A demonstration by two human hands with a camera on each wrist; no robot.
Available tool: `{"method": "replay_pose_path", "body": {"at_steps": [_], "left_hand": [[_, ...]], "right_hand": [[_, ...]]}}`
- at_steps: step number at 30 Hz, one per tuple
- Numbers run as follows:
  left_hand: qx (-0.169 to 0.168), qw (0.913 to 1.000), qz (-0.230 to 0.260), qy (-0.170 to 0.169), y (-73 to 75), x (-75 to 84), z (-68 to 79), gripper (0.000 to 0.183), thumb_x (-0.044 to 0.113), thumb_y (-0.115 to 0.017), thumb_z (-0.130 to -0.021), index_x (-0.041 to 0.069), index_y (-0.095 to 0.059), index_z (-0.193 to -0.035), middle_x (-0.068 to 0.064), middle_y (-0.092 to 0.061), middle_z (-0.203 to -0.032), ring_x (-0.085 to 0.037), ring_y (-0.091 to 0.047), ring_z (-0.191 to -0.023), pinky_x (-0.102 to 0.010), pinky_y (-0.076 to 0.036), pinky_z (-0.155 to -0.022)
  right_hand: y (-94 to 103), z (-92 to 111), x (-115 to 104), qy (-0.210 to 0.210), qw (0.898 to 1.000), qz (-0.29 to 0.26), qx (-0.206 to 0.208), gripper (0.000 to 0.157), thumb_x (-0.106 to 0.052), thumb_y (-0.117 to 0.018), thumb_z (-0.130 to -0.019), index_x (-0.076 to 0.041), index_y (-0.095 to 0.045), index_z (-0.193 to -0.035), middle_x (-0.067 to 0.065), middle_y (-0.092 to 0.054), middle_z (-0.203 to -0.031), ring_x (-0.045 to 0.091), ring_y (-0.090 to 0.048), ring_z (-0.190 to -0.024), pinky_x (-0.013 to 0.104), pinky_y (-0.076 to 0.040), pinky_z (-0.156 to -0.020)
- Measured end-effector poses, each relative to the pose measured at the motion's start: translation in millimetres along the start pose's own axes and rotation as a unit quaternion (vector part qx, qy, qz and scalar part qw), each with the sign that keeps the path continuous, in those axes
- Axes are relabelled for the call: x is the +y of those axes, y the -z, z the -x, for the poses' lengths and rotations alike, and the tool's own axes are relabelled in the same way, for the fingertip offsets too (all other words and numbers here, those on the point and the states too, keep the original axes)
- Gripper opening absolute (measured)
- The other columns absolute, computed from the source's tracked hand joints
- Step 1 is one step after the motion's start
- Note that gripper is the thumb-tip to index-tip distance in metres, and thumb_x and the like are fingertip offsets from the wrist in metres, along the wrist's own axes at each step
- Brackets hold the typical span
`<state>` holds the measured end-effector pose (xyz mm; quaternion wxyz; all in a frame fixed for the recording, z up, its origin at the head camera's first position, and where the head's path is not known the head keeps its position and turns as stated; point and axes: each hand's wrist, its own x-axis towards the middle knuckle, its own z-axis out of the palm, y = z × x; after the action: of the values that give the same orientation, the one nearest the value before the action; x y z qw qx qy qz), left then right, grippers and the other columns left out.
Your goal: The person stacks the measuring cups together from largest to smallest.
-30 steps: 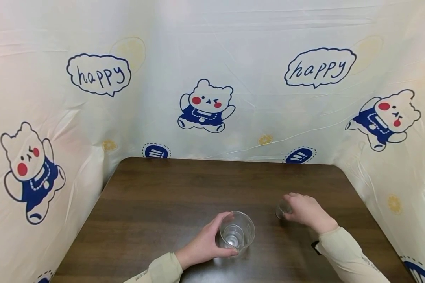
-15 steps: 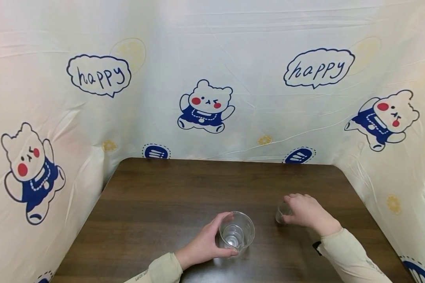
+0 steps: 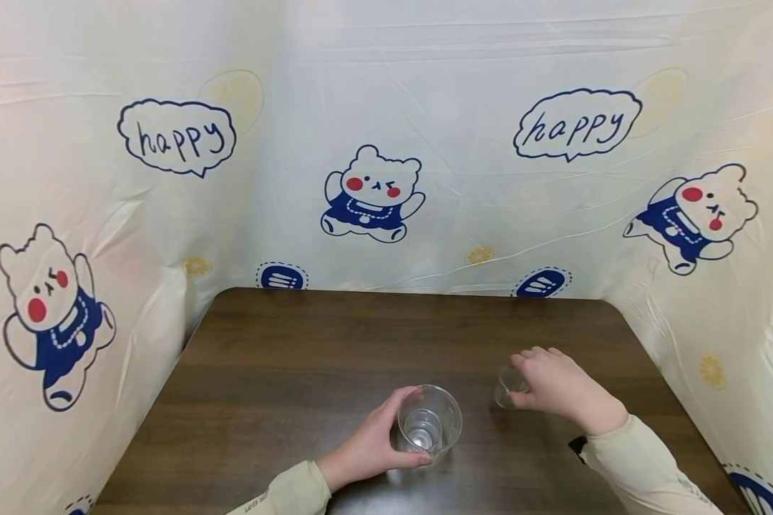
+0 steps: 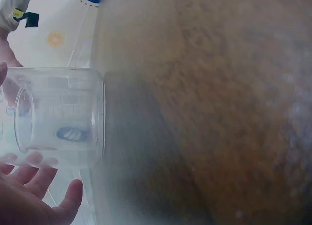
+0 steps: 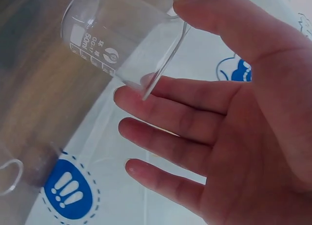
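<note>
Small beaker (image 3: 504, 390): shifted slightly toward large beaker (image 3: 447, 416), gap reduced | Right hand (image 3: 563, 388): thumb and fingers pinch small beaker's rim | Left hand (image 3: 375, 439): fingers curved round large beaker

Head view: bright, diffuse light; pale glare on the counter (image 3: 335, 343) just below the larger beaker (image 3: 446, 420). Left wrist view: hazy, wood grain smeared. Right wrist view: clearer; fingers (image 5: 170, 112) dimly lit, 50 ml beaker (image 5: 127, 32) markings legible.
</note>
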<state>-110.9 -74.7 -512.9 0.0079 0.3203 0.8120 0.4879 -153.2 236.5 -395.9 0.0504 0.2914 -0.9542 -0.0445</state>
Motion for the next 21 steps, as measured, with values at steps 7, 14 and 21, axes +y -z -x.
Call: {"method": "replay_pose_path", "body": {"at_steps": [7,14,21], "left_hand": [[0.0,1.0,0.0,0.001,0.0,0.0,0.2,0.088,0.051,-0.077,-0.069,0.023,-0.032,-0.14,0.004,-0.048,-0.134,-0.013,-0.048,-0.12,-0.034,-0.039,-0.1],[0.002,1.0,-0.007,0.003,0.0,0.5,0.7,0.089,0.052,-0.078,-0.068,0.023,-0.032,-0.14,0.005,-0.048,-0.134,-0.013,-0.048,-0.12,-0.034,-0.039,-0.1],[0.002,1.0,-0.009,0.004,0.6,2.4,0.8,0.09,0.052,-0.078,-0.068,0.022,-0.032,-0.14,0.004,-0.049,-0.134,-0.013,-0.048,-0.12,-0.034,-0.039,-0.1]], "right_hand": [[10.7,1,-4,0.009,1.0,0.01,0.013,0.034,-0.041,-0.071,-0.069,-0.01,-0.062,-0.082,-0.003,-0.057,-0.074,0.02,-0.056,-0.073,0.037,-0.044,-0.064],[17.8,1,-11,0.021,1.0,0.001,0.017,0.032,-0.041,-0.072,-0.069,-0.013,-0.059,-0.077,-0.005,-0.054,-0.071,0.019,-0.054,-0.071,0.037,-0.043,-0.065],[22.2,2,-16,0.04,0.999,0.0,0.033,0.032,-0.042,-0.072,-0.069,-0.015,-0.057,-0.074,-0.008,-0.052,-0.07,0.017,-0.052,-0.071,0.036,-0.043,-0.066]]}}
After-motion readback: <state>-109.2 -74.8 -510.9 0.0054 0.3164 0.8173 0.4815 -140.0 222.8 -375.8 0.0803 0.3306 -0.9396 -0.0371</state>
